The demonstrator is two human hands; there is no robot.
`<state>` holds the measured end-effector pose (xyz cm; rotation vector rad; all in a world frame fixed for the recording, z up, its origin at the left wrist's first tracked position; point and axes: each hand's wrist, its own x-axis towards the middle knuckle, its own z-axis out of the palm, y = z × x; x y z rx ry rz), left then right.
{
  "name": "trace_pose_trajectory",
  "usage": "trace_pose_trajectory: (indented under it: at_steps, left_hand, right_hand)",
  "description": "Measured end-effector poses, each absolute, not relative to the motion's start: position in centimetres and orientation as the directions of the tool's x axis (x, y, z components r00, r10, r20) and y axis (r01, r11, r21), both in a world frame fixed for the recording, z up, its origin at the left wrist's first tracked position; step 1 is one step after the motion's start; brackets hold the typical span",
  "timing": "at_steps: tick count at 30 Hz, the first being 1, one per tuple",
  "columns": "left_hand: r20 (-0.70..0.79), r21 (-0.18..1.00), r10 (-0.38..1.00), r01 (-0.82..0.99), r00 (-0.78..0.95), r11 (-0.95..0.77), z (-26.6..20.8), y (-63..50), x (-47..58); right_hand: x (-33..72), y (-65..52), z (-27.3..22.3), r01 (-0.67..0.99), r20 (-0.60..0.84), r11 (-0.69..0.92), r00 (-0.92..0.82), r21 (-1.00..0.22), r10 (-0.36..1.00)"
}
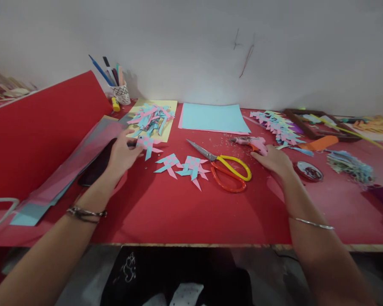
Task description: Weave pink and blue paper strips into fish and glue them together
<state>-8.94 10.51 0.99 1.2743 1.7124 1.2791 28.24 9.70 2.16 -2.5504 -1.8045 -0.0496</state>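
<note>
Fingers of my left hand [123,151] pinch a woven paper piece [147,143] by its left side. My right hand [276,162] is nearer the pink glue gun [258,140], which lies just ahead and left of it, right fingers at the handle [263,149], though I can't tell whether they've closed. The gun's long axis runs sideways across the red table [178,212], nozzle [232,140] pointing left, toward the paper piece.

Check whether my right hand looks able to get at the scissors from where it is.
Probably yes: your right hand is at the glue gun, close by the scissors' yellow handle, with only bare red tabletop showing between.
</note>
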Motion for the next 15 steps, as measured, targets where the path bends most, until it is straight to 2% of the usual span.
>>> trace_pose_trajectory:
  at_steps: [3, 6, 10, 12, 15]
  left_hand:
    - [0.177, 0.814, 0.957, 0.580, -0.230, -0.011, 0.3, 10.7, -9.2]
    - [0.286, 0.652, 0.939, 0.757, -0.190, -0.046, 0.4, 10.3, -9.3]
    - [0.402, 0.517, 0.910, 0.846, -0.105, -0.131, 1.1, 9.6, -9.2]
    - [0.412, 0.434, 0.910, 0.868, 0.046, -0.241, 1.4, 9.1, -8.9]
    - [0.337, 0.303, 0.902, 0.876, 0.269, -0.375, 1.3, 7.9, -8.1]
  right_hand:
    - [28.3, 9.8, 2.2, 0.942, 0.036, -0.335, 0.335, 0.007, 0.942]
    - [28.3, 9.8, 2.2, 0.944, 0.028, -0.328, 0.328, 0.016, 0.944]
    - [28.3, 9.7, 2.3, 0.943, 0.021, -0.331, 0.331, 0.002, 0.943]
    - [28.2, 9.7, 2.3, 0.942, 0.022, -0.337, 0.337, -0.003, 0.941]
    - [28.2, 9.7, 2.3, 0.941, 0.023, -0.340, 0.340, 0.004, 0.940]
